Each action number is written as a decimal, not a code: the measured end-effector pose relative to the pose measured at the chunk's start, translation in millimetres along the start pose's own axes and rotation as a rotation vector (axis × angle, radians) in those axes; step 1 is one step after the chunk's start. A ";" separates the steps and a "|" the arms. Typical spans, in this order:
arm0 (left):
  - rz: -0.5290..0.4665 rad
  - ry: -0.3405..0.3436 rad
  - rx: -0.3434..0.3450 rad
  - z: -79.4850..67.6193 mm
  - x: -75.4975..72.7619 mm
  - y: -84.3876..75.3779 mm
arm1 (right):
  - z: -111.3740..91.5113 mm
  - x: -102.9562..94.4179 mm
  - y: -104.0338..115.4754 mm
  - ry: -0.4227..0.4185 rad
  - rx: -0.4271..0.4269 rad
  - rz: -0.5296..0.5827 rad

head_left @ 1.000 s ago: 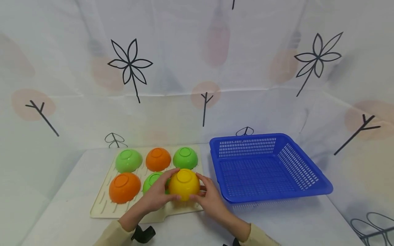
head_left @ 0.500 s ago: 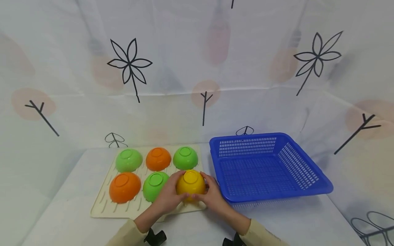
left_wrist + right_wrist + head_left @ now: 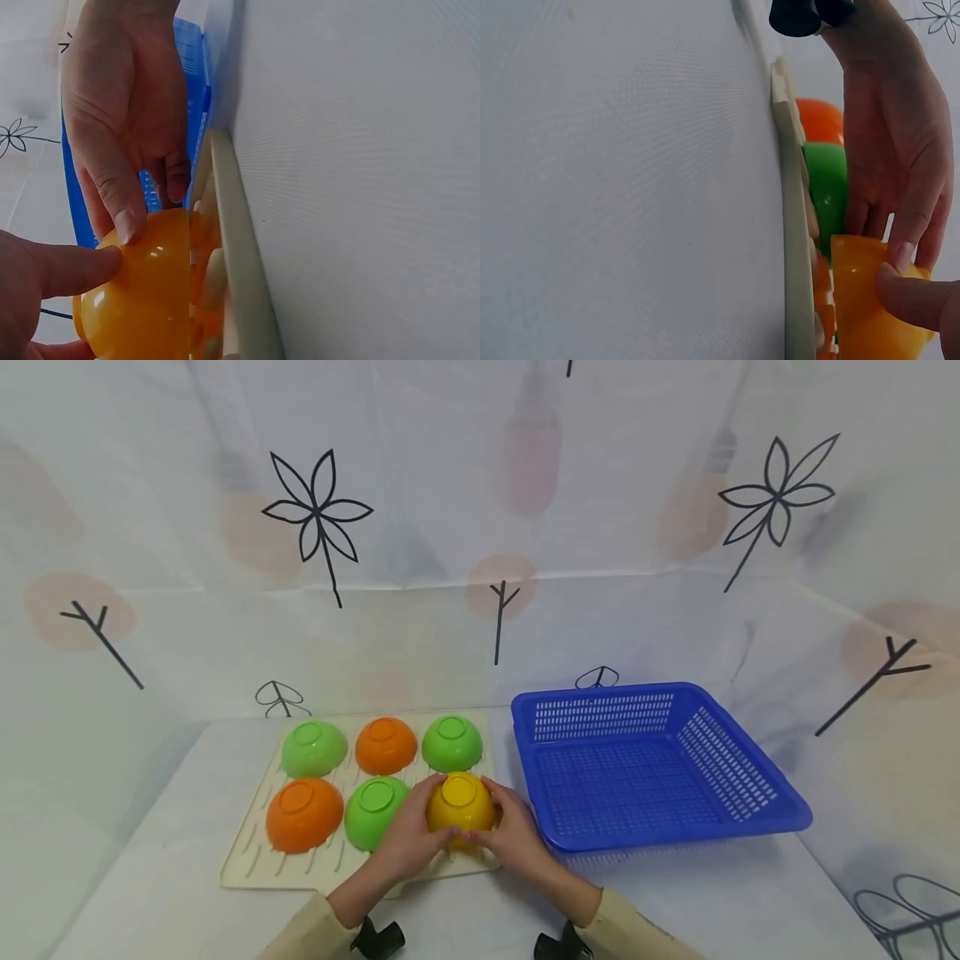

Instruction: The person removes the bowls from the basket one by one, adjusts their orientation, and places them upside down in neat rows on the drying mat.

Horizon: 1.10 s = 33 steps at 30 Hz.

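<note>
An upside-down yellow bowl point(image 3: 461, 803) sits at the front right corner of a cream ribbed drying tray point(image 3: 255, 870). My left hand point(image 3: 411, 842) holds its left side, and my right hand point(image 3: 517, 835) grips the right. Both thumbs press its near face, while the other fingers curl round towards the back. In the left wrist view the yellow bowl's point(image 3: 150, 292) rim is right at the tray's ridges. Just left of my left hand lies a green bowl point(image 3: 375, 810), also face down. The right wrist view shows the thumb of my right hand point(image 3: 922, 300) on the yellow bowl.
Also upside down on the tray are a front orange bowl point(image 3: 303, 814), a back orange bowl point(image 3: 386, 746), and two green ones, back left point(image 3: 313, 748) and back right point(image 3: 452, 743). A blue plastic basket point(image 3: 675, 835) stands to the right, close to my right hand.
Over the second, the yellow bowl has shifted slightly right with both hands on it. My left hand has moved right too, uncovering more of the front green bowl.
</note>
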<state>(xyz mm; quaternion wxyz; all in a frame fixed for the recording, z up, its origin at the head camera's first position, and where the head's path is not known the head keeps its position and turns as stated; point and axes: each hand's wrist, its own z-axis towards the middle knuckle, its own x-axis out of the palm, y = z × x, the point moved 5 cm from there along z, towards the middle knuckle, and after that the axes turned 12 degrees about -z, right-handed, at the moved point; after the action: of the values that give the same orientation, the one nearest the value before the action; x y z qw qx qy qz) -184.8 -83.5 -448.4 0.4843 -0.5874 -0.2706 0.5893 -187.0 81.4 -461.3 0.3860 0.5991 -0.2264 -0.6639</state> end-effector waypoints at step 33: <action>0.024 -0.079 0.120 -5.4 -13.7 -24.1 | -10.9 -9.2 23.8 -0.080 -0.050 -0.078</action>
<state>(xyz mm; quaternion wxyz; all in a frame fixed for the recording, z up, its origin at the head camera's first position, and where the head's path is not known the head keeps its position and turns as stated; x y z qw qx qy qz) -175.7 -87.8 -422.0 0.5002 -0.5368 -0.2467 0.6331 -170.8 76.1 -439.4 0.3653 0.5705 -0.2017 -0.7074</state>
